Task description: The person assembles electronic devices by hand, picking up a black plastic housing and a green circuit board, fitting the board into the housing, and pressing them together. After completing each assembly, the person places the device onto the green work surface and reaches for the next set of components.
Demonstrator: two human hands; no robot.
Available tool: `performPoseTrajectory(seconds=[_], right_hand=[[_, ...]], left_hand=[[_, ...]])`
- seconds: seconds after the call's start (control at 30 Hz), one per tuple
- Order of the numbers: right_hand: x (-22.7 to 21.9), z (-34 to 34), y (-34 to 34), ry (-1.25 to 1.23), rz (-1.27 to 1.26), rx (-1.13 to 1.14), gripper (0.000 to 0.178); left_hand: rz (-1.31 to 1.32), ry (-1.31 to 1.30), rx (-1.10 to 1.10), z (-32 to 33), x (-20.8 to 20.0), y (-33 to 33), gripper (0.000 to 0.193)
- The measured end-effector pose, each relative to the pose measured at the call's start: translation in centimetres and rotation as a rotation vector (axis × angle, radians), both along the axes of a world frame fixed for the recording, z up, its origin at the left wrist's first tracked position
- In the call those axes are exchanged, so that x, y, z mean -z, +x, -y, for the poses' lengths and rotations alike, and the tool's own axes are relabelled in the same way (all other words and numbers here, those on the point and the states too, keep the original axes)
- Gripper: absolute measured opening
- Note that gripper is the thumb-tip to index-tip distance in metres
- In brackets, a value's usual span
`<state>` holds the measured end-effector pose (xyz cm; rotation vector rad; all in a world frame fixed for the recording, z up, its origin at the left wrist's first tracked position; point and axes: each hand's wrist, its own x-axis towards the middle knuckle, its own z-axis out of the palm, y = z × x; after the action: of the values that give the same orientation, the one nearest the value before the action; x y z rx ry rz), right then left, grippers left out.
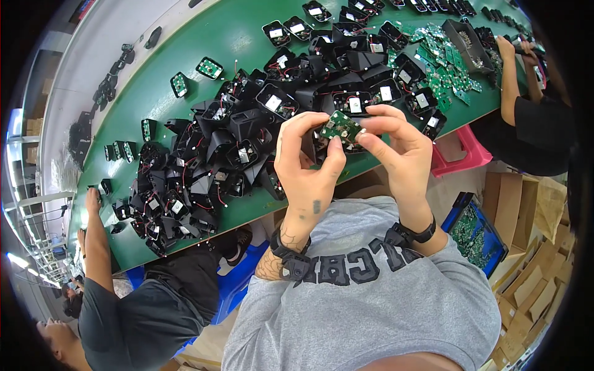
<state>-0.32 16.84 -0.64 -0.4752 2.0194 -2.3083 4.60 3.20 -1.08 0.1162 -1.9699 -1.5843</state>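
A small green circuit board is held up in front of my chest, above the near edge of the table. My left hand pinches its left side between thumb and fingers. At the board's right edge, my right hand closes its thumb and index finger on a small white connector. Whether that connector is seated in the board cannot be made out. Just behind my hands lies a black plastic housing with a pale label inside, among many similar ones. Part of another housing below the board is hidden by my fingers.
A heap of black housings with red wires covers the green table. Loose green boards lie at the right, beside a grey parts box. Co-workers sit on both sides. A blue tray of boards and cardboard boxes stand at the right.
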Motion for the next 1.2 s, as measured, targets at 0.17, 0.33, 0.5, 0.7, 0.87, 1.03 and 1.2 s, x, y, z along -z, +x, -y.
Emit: performPoseTrajectory(seconds=[0.17, 0.33, 0.5, 0.7, 0.87, 1.03, 1.2], right_hand=[[0.0, -0.4, -0.3, 0.011, 0.015, -0.149, 0.013], [-0.3, -1.2, -1.3, 0.33, -0.169, -0.231, 0.014], [-1.1, -1.0, -1.4, 0.32, -0.245, -0.175, 0.011], [0.0, 0.3, -0.2, 0.008, -0.201, -0.116, 0.011], [0.3, 0.4, -0.7, 0.043, -0.194, -0.175, 0.016], [0.2, 0.1, -0.9, 0.07, -0.126, -0.232, 0.016], [0.2, 0.2, -0.8, 0.131, -0.144, -0.154, 0.016]], left_hand=[[-0.12, -0.195, -0.032, 0.2, -0.3, -0.1, 0.034], [-0.193, -0.357, -0.028, 0.6, -0.4, 0.0, 0.034], [-0.189, -0.373, -0.024, 1.0, -0.9, 0.0, 0.036], [-0.105, -0.064, -0.067, 0.5, -0.2, -0.3, 0.033], [-0.113, -0.062, -0.089, 0.5, -0.2, 0.0, 0.032], [-0.176, -0.179, -0.123, 0.4, -0.1, -0.2, 0.034], [-0.21, -0.27, -0.134, 0.0, 0.0, -0.2, 0.036]])
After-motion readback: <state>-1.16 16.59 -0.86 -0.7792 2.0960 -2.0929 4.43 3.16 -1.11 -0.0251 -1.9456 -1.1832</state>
